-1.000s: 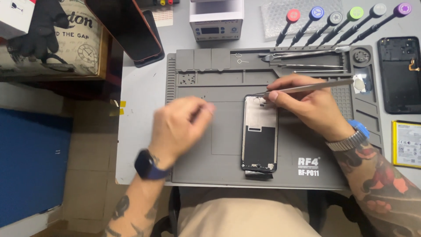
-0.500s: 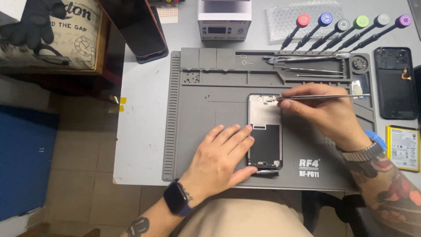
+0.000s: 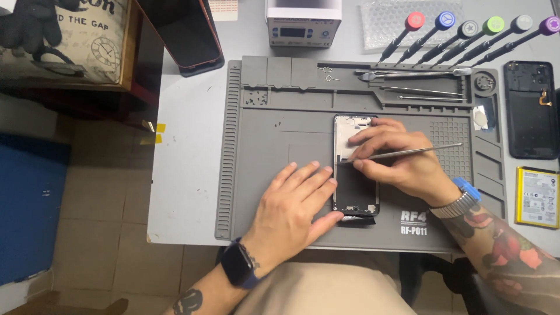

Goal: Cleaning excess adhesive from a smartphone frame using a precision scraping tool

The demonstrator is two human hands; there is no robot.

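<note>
A phone is laid open on the grey mat. It is steadied by the flat, released left hand. A metal tool is pinched in the right hand, tip on the phone.

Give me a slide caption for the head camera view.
Left hand steadies an opened phone; right hand works a metal tool.

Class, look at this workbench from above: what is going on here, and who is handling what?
A person works on an opened smartphone lying on a grey repair mat. The left hand lies flat on the mat, fingertips against the phone's left edge, steadying it. The right hand holds a thin metal pry tool with its tip at the phone's left side. A row of screwdrivers, a removed back cover and a battery lie nearby.
</note>
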